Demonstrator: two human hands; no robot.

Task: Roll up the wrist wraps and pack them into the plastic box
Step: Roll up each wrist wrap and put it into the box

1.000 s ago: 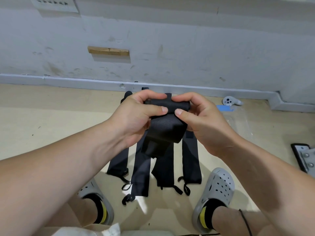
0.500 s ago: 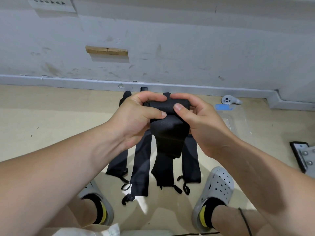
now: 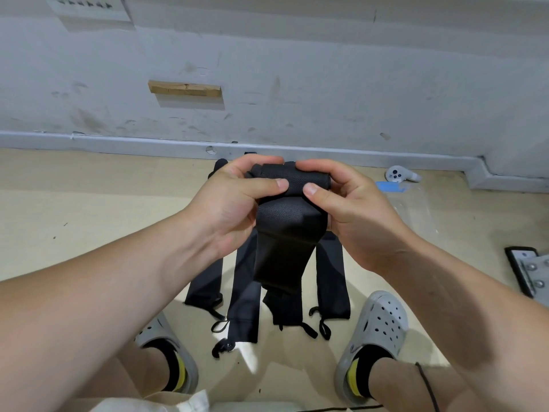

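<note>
Two grey clogs (image 3: pixel 377 319) stood on the beige floor, with other black wraps (image 3: pixel 332 278) lying flat side by side between them. Above these, the left hand (image 3: pixel 228 203) and right hand (image 3: pixel 356 209) each gripped an end of a half-rolled wrist wrap (image 3: pixel 285 233), thumbs pressed on the roll, its loose tail hanging down. Farther off, a white controller (image 3: pixel 399 174) lay by the skirting, below a wooden block (image 3: pixel 184 88) on the wall.

Floor wraps (image 3: pixel 331 278) partly hidden

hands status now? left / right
Left hand: closed, gripping the left end of the rolled wrist wrap.
Right hand: closed, gripping the right end of the same wrap.
</note>
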